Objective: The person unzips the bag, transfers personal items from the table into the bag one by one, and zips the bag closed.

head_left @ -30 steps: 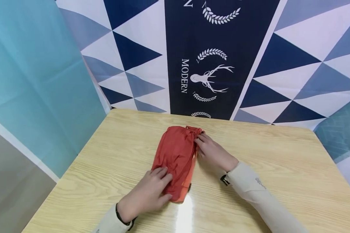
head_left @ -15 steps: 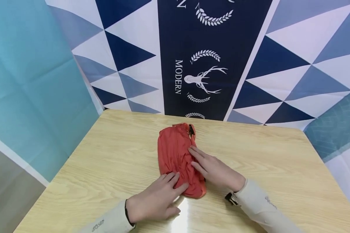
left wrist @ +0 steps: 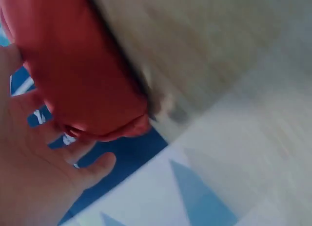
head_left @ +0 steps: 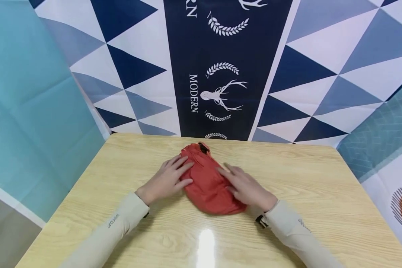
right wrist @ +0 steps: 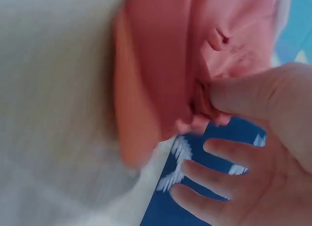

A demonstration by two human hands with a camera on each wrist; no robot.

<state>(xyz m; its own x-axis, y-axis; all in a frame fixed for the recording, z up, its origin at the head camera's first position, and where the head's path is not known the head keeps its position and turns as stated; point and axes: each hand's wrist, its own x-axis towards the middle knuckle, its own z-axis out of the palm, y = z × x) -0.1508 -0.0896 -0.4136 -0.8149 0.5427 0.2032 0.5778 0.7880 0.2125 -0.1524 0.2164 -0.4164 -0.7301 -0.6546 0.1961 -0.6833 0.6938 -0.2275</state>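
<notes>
A red cloth bag (head_left: 207, 182) lies slantwise on the wooden table, a black buckle (head_left: 203, 148) at its far end. My left hand (head_left: 165, 180) touches its upper left side, fingers spread and nearly straight. In the left wrist view, that hand's fingertips reach just behind the smooth red side. My right hand (head_left: 246, 186), blurred by motion, lies along the bag's right side. The right wrist view has the thumb (right wrist: 243, 97) pressed to the wrinkled cloth, while the other fingers extend apart from it. An orange edge (right wrist: 134, 109) runs along the bag there.
The light wooden table (head_left: 160, 238) ends at the back against a patterned blue and white cloth (head_left: 140, 74). A teal cloth (head_left: 37, 104) hangs along the left side, and another patterned cloth (head_left: 385, 130) is at the right.
The bag has turned, its buckle end swinging left and its near end right. My left hand has moved from the near end up to the upper left side; my right hand has slid down the right side.
</notes>
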